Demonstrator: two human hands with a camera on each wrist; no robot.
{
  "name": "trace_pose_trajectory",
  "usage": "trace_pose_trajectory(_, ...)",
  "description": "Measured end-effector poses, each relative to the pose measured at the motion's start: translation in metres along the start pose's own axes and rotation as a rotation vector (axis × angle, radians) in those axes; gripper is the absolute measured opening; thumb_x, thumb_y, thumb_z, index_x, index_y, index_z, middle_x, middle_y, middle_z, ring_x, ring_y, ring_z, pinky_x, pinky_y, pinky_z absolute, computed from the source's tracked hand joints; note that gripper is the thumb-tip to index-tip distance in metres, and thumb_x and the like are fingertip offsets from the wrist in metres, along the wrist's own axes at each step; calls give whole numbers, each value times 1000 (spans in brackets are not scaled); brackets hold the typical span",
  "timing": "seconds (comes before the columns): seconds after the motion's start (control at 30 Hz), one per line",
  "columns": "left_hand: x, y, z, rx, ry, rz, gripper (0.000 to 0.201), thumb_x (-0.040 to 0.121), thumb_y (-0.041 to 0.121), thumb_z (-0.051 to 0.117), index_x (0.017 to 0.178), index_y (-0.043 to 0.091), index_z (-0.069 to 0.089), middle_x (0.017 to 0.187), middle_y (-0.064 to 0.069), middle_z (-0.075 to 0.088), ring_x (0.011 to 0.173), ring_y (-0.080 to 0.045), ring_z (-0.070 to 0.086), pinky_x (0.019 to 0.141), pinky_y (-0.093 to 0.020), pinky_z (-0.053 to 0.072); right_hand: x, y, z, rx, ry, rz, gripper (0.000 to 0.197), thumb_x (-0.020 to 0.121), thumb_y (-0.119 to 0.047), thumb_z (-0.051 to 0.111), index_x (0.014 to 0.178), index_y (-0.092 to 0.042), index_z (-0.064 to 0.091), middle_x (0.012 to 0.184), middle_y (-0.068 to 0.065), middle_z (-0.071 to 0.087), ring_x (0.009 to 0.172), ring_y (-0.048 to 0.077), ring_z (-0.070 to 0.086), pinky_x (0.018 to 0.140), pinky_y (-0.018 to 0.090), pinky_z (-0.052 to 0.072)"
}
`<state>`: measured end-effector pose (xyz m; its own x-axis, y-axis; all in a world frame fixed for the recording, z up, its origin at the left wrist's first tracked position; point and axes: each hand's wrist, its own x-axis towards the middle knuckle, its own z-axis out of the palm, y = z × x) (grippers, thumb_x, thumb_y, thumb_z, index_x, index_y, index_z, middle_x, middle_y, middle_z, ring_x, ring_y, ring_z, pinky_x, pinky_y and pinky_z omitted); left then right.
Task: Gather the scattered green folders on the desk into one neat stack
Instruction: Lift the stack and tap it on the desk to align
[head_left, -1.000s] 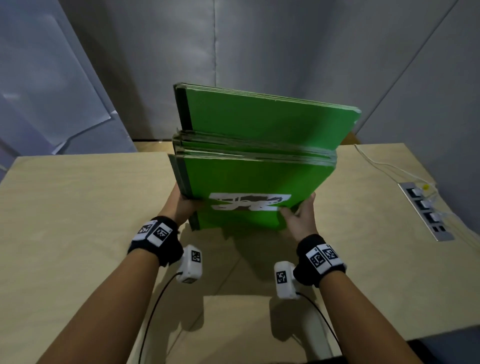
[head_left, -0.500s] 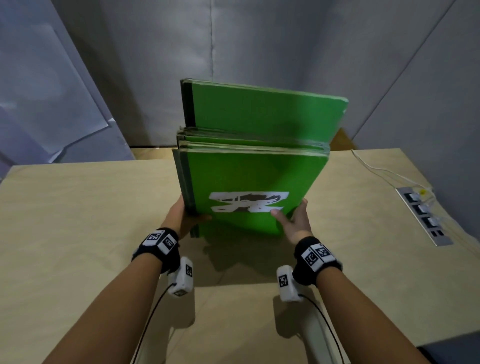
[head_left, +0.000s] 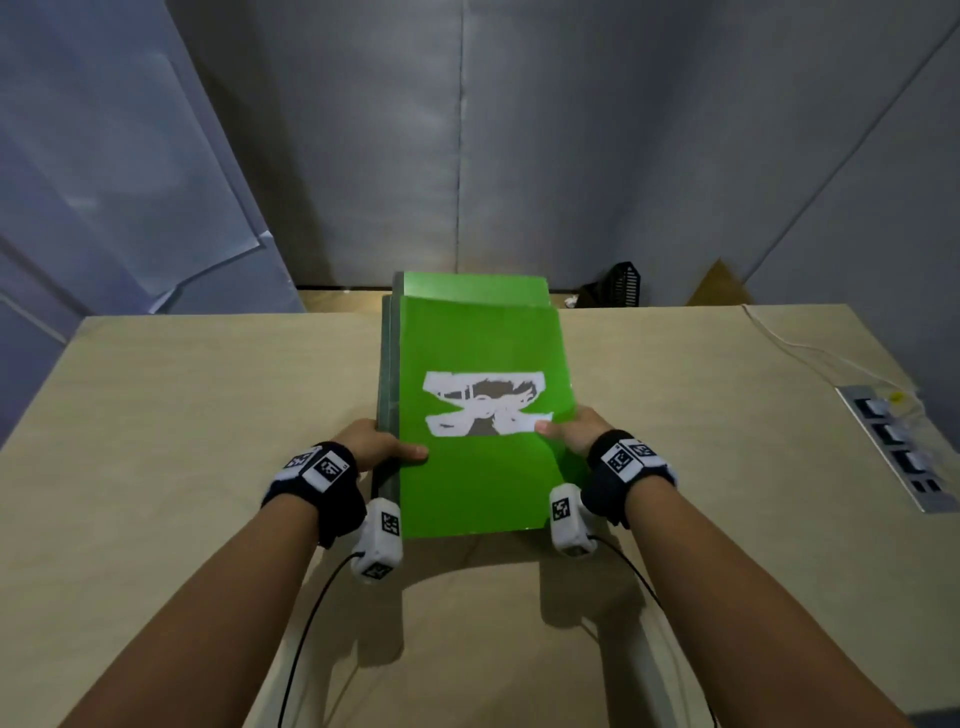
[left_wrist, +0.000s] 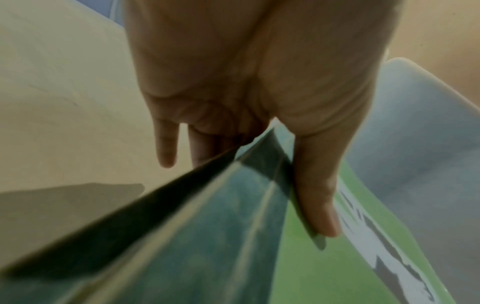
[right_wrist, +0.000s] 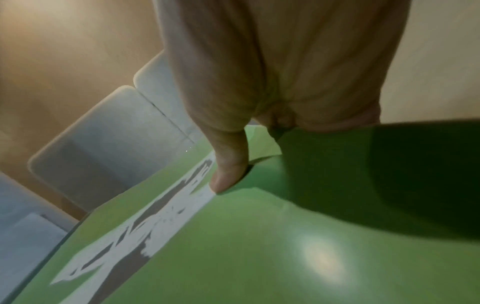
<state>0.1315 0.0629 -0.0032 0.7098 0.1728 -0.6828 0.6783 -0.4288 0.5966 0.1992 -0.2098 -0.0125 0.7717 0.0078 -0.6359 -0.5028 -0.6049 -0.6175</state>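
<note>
A stack of green folders (head_left: 483, 343) is held above the middle of the wooden desk (head_left: 182, 415), tilted with its far end higher. The top cover carries a torn white label (head_left: 483, 402). My left hand (head_left: 376, 447) grips the stack's left spine edge, thumb on top (left_wrist: 317, 197), fingers below. My right hand (head_left: 571, 428) grips the right edge, thumb (right_wrist: 228, 170) pressing on the label, fingers hidden under the folders (right_wrist: 259, 246). One folder at the far end (head_left: 472, 285) sticks out beyond the top one. The dark spines (left_wrist: 207, 226) show in the left wrist view.
A power strip (head_left: 896, 447) with plugs and a white cable (head_left: 779, 338) lies at the desk's right edge. Grey panel walls close off the back and both sides. A black basket (head_left: 621, 286) sits on the floor behind the desk.
The stack stood nearly upright on its lower edge before; both hands have tipped it back and down towards flat, and the view has tilted downward.
</note>
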Motion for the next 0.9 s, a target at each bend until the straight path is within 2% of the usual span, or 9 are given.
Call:
trace_pose_trajectory(0.07,1,-7,1,67,-1,-92,50,75,33,80,101,3,51,99,-11,58,89,-27,55,77,-32,42,-13,-8,8,-96,-41,67,48,92,-22,63,134,-2,49,138,14,52,126,31,50,102,36,40)
trace_pose_trajectory(0.17,8,-14,3,114,3,-179,42,75,39,78,74,7,51,69,-5,51,61,-19,48,59,-25,37,-16,-11,16,-163,-58,121,56,94,-30,60,137,2,42,142,17,48,127,32,49,97,34,41)
trace_pose_trajectory(0.23,8,-15,3,117,-4,-232,45,75,41,78,68,9,47,62,-4,46,55,-18,43,52,-24,33,-4,-10,20,-203,-56,144,60,92,-34,63,136,1,44,140,17,50,123,32,52,94,35,43)
trace_pose_trajectory(0.33,15,-16,2,108,-22,-258,40,75,39,78,81,6,55,75,-6,56,64,-20,51,56,-24,38,7,-13,25,-248,-39,142,65,89,-33,66,138,3,41,141,18,49,123,33,52,94,34,44)
trace_pose_trajectory(0.47,21,-15,-1,35,-48,-283,59,59,27,89,104,-2,65,103,-14,68,96,-32,64,93,-39,49,15,-15,30,-229,-8,180,76,87,-33,69,142,5,33,144,19,44,126,33,50,96,35,45)
trace_pose_trajectory(0.6,18,-11,-1,85,19,-256,43,72,29,82,96,0,62,88,-11,62,78,-27,58,75,-32,45,20,-14,36,-218,3,186,73,86,-30,71,139,6,36,138,19,50,118,33,55,93,35,46)
trace_pose_trajectory(0.7,14,-6,-1,176,56,-227,62,73,35,81,116,-4,58,103,-15,60,95,-31,59,79,-33,46,23,-15,39,-230,5,187,67,85,-33,71,133,5,45,120,14,56,98,30,56,83,32,47)
trace_pose_trajectory(0.83,11,-7,2,215,74,-221,71,74,38,79,124,-5,53,120,-18,59,109,-34,59,81,-33,47,19,-14,36,-419,58,230,74,84,-51,65,137,-3,44,149,21,25,131,36,41,106,38,41)
trace_pose_trajectory(0.9,9,-7,6,216,89,-212,71,75,38,79,125,-5,52,124,-18,59,110,-34,59,82,-34,47,22,-12,36,-490,79,209,74,80,-57,66,131,-4,51,148,20,33,132,37,39,108,45,38)
